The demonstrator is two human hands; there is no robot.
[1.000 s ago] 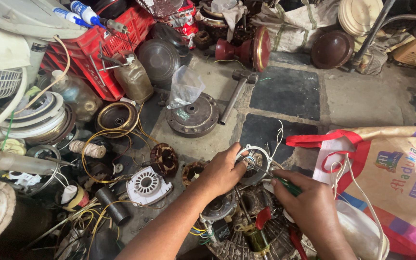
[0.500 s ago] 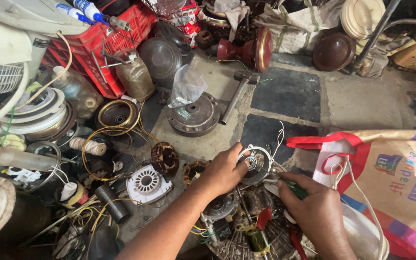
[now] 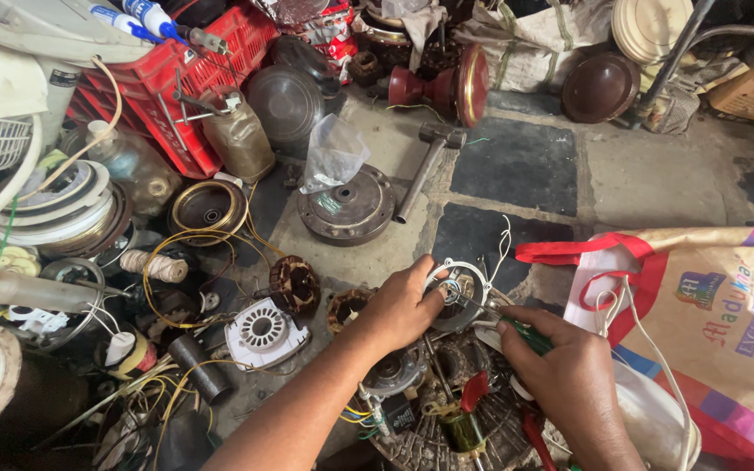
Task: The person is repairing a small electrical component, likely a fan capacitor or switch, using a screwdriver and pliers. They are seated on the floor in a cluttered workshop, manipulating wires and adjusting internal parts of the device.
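Clutter on every side of the white motor housing (image 3: 457, 292). Noted a big printed bag (image 3: 726, 331) with red handles slumped just to the right of that housing, and a red crate (image 3: 194, 78) well off to its upper left. Saw a dark round motor cover (image 3: 346, 208) above and left of the housing, with a clear plastic bag on top, and a hammer (image 3: 425, 166) lying just right of that cover, directly above the housing. Spotted a white vented cap (image 3: 263, 330) to the housing's left, beside a copper-wound coil.

Found the left hand (image 3: 403, 305) closed over the housing's left edge, fingers curled around the rim and pinning it down on a heap of motor parts. Found the right hand (image 3: 573, 384) below and right of the housing, wrapped tight around a green-handled screwdriver (image 3: 530, 336), shaft angled up and left, tip set at the housing's middle.

Judged the step in hand as working a screw or fitting at the housing's centre; could not make out the screw itself. Judged that any further turn called for the tip kept seated, the shaft held in line, and a firm grip on the rim against twisting.
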